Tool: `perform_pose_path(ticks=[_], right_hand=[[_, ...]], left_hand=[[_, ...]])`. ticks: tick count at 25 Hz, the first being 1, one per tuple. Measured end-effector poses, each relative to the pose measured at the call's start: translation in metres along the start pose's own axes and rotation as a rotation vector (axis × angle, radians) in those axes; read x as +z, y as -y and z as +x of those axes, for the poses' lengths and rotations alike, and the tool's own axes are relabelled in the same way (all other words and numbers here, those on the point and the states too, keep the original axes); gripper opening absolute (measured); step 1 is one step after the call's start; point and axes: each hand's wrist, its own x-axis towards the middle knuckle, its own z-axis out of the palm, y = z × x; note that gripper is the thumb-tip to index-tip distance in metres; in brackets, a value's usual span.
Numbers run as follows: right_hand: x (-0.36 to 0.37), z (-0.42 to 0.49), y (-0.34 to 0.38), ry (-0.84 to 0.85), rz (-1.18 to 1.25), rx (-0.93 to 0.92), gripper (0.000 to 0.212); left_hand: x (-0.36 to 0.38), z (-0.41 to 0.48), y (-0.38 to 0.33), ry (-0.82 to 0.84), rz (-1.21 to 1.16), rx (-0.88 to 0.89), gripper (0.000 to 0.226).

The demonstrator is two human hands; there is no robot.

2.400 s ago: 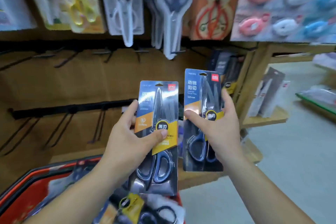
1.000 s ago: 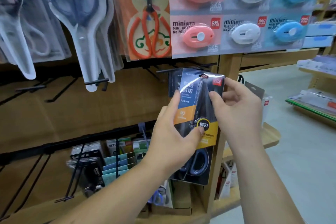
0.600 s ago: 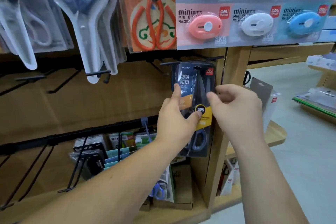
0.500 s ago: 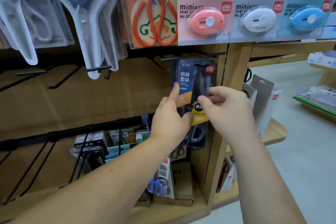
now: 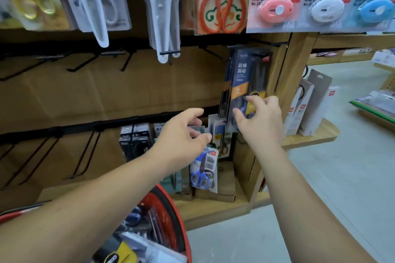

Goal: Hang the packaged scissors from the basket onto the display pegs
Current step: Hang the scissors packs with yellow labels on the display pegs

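Brown wooden shelving [image 5: 149, 83] in a shop fills the view, crossed by black rails with black wire pegs [image 5: 83, 64] sticking out. On the upper row hang clear-packed scissors, a card of orange-handled scissors [image 5: 222, 6] and cards of pink, white and blue oval mini cutters [image 5: 320, 9]. Below them, the dark blue and orange blister pack of scissors [image 5: 243, 74] hangs upright from a peg at the right end of the rail, with more packs behind it. The right hand [image 5: 263, 124] has a loose grip: fingers spread, fingertips [image 5: 249, 98] touching the front of the pack's lower part. The left hand [image 5: 181, 134] hovers just left of it, grip slack and holding nothing. A red plastic basket [image 5: 171, 209] sits low in front, with more packaged scissors [image 5: 136, 250] inside.
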Motion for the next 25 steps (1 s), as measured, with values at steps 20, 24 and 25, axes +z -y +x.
perform_pose_path(ticks=[20,24,25], right_hand=[[0.042,-0.157,0.116,0.894,-0.106,-0.342,0.033],[0.066,-0.176,0.157,1.129,-0.143,-0.446,0.035],[0.074,-0.182,0.163,1.147,-0.135,-0.461,0.033]], left_hand=[[-0.121,-0.166,0.127,0.050,0.190,-0.166,0.041],[-0.166,-0.228,0.175,-0.026,0.318,-0.180,0.030],[-0.173,-0.240,0.184,-0.050,0.340,-0.175,0.030]])
